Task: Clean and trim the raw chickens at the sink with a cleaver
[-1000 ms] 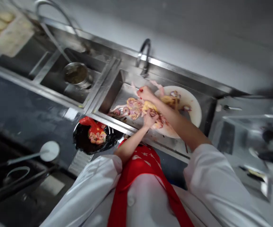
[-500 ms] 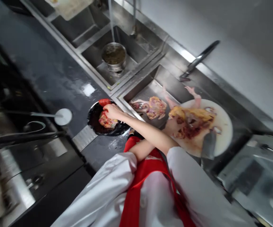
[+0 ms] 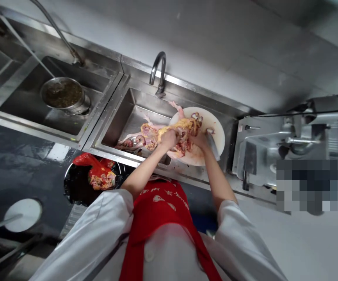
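Observation:
A raw plucked chicken (image 3: pixel 183 127), cut open with yellow fat showing, lies on a round white cutting board (image 3: pixel 218 132). My left hand (image 3: pixel 169 139) is closed on the chicken's left side, fingers partly hidden by the meat. On its right side, my right hand (image 3: pixel 198 141) grips the chicken near the neck end; its fingertips are hidden. Just right of that hand, a cleaver (image 3: pixel 212 146) rests on the board. A second piece of raw chicken (image 3: pixel 148 134) lies left of the board over the sink basin, with reddish innards (image 3: pixel 130 142) beside it.
The board lies over the right part of a steel sink (image 3: pixel 118 117) with a curved tap (image 3: pixel 159 74). Water runs into a metal pot (image 3: pixel 63 93) in the left basin. Below stands a black-lined bin (image 3: pixel 77 183) holding a red bag (image 3: pixel 91 160) and scraps. Another cleaver (image 3: pixel 249 160) lies right.
My right hand has left the bin and come back to the chicken on the board. My arms are uncrossed. The view has turned to the right.

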A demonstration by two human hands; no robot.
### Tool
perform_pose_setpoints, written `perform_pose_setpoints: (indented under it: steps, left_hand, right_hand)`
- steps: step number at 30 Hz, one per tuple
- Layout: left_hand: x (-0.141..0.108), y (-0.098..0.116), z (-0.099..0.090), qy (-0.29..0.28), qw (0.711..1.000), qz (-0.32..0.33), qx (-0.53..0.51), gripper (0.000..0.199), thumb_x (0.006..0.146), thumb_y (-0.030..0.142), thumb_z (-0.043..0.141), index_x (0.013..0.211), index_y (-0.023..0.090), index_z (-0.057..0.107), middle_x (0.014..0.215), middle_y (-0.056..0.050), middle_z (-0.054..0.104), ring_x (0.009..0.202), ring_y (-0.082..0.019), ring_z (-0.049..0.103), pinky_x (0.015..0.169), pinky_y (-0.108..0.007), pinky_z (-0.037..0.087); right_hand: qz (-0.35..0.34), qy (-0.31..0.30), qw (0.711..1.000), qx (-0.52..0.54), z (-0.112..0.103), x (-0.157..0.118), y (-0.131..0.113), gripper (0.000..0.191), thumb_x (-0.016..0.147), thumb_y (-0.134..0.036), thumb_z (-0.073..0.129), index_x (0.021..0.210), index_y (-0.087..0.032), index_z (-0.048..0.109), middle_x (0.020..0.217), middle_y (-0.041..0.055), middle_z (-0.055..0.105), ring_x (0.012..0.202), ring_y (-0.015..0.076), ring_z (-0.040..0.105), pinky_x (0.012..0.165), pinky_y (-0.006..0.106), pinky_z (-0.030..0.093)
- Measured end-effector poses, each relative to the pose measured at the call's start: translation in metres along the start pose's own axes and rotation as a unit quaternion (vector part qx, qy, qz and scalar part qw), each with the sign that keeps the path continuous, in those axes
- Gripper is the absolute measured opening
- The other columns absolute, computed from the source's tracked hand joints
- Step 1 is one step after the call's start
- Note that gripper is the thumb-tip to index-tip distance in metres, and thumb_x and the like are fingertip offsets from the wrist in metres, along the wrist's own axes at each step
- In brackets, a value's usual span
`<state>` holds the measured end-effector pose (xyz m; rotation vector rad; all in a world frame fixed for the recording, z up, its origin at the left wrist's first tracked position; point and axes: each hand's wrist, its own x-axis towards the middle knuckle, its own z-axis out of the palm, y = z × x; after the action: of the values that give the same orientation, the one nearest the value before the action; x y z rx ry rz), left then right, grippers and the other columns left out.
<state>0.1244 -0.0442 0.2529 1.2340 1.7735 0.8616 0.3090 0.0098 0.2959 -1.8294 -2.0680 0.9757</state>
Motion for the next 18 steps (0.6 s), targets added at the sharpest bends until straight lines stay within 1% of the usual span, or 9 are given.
perform_pose_setpoints:
  steps: [3, 5, 6, 7, 10, 11, 12, 15, 18]
  left_hand:
    - [0.025, 0.018, 0.019, -0.109, 0.991, 0.052, 0.053, 0.014, 0.087, 0.02, 0.064, 0.089, 0.013, 0.076, 0.086, -0.012, 0.075, 0.091, -0.028, 0.072, 0.092, -0.037, 0.054]
    - [0.035, 0.024, 0.033, -0.172, 0.978, 0.067, 0.095, 0.014, 0.084, 0.017, 0.066, 0.092, 0.011, 0.075, 0.085, -0.012, 0.074, 0.086, -0.029, 0.071, 0.088, -0.038, 0.055]
    - [0.039, 0.025, 0.04, -0.194, 0.971, 0.074, 0.117, 0.017, 0.08, 0.016, 0.07, 0.096, 0.01, 0.075, 0.088, -0.013, 0.075, 0.087, -0.03, 0.071, 0.088, -0.039, 0.055]
    - [0.041, 0.026, 0.046, -0.207, 0.965, 0.084, 0.134, 0.026, 0.076, 0.015, 0.075, 0.1, 0.009, 0.074, 0.092, -0.014, 0.075, 0.09, -0.032, 0.071, 0.088, -0.04, 0.056]
    - [0.045, 0.024, 0.062, -0.21, 0.957, 0.127, 0.158, 0.058, 0.065, 0.014, 0.086, 0.12, 0.007, 0.067, 0.113, -0.021, 0.074, 0.106, -0.037, 0.07, 0.096, -0.042, 0.054]
    - [0.046, 0.024, 0.065, -0.207, 0.955, 0.136, 0.163, 0.065, 0.063, 0.014, 0.088, 0.123, 0.007, 0.065, 0.117, -0.022, 0.073, 0.11, -0.038, 0.069, 0.099, -0.042, 0.054]
    - [0.048, 0.024, 0.069, -0.205, 0.954, 0.142, 0.165, 0.068, 0.061, 0.014, 0.089, 0.124, 0.008, 0.064, 0.119, -0.023, 0.072, 0.112, -0.038, 0.069, 0.101, -0.041, 0.053]
    - [0.057, 0.027, 0.076, -0.205, 0.955, 0.139, 0.165, 0.06, 0.06, 0.013, 0.089, 0.116, 0.01, 0.067, 0.114, -0.021, 0.073, 0.112, -0.037, 0.069, 0.102, -0.039, 0.053]
    - [0.065, 0.031, 0.08, -0.202, 0.955, 0.118, 0.182, 0.047, 0.064, 0.013, 0.084, 0.108, 0.01, 0.069, 0.108, -0.019, 0.074, 0.108, -0.037, 0.07, 0.1, -0.039, 0.053]
  right_hand:
    - [-0.032, -0.033, 0.995, 0.088, 0.007, 0.011, 0.016, 0.047, 0.083, -0.024, 0.068, 0.129, -0.016, 0.067, 0.126, 0.0135, 0.074, 0.118, 0.028, 0.068, 0.107, 0.041, 0.053]
    - [-0.008, -0.046, 0.99, 0.134, 0.005, 0.017, 0.024, 0.047, 0.079, -0.024, 0.073, 0.126, -0.017, 0.068, 0.118, 0.0112, 0.077, 0.109, 0.0268, 0.071, 0.1, 0.04, 0.057]
    - [0.012, -0.056, 0.986, 0.157, 0.002, 0.02, 0.029, 0.048, 0.078, -0.025, 0.075, 0.124, -0.016, 0.068, 0.115, 0.0108, 0.077, 0.103, 0.0262, 0.072, 0.094, 0.039, 0.059]
    - [0.034, -0.07, 0.98, 0.18, -0.002, 0.023, 0.035, 0.049, 0.077, -0.026, 0.077, 0.124, -0.015, 0.068, 0.112, 0.0109, 0.078, 0.097, 0.0255, 0.073, 0.088, 0.038, 0.061]
    - [0.083, -0.114, 0.96, 0.241, -0.011, 0.03, 0.055, 0.051, 0.076, -0.03, 0.081, 0.123, -0.013, 0.067, 0.103, 0.0123, 0.078, 0.081, 0.0224, 0.072, 0.073, 0.034, 0.061]
    - [0.089, -0.125, 0.954, 0.257, -0.013, 0.032, 0.061, 0.052, 0.077, -0.031, 0.082, 0.122, -0.012, 0.067, 0.099, 0.0125, 0.079, 0.078, 0.0217, 0.071, 0.071, 0.034, 0.061]
    - [0.091, -0.132, 0.95, 0.268, -0.014, 0.034, 0.067, 0.052, 0.077, -0.033, 0.083, 0.122, -0.012, 0.067, 0.097, 0.0127, 0.079, 0.076, 0.0212, 0.071, 0.07, 0.033, 0.061]
    - [0.092, -0.149, 0.943, 0.283, -0.015, 0.039, 0.077, 0.052, 0.078, -0.035, 0.083, 0.122, -0.012, 0.067, 0.096, 0.0132, 0.079, 0.078, 0.021, 0.071, 0.071, 0.033, 0.061]
    - [0.093, -0.16, 0.938, 0.293, -0.014, 0.042, 0.083, 0.053, 0.078, -0.037, 0.082, 0.123, -0.013, 0.066, 0.099, 0.0136, 0.079, 0.081, 0.0207, 0.071, 0.073, 0.033, 0.061]
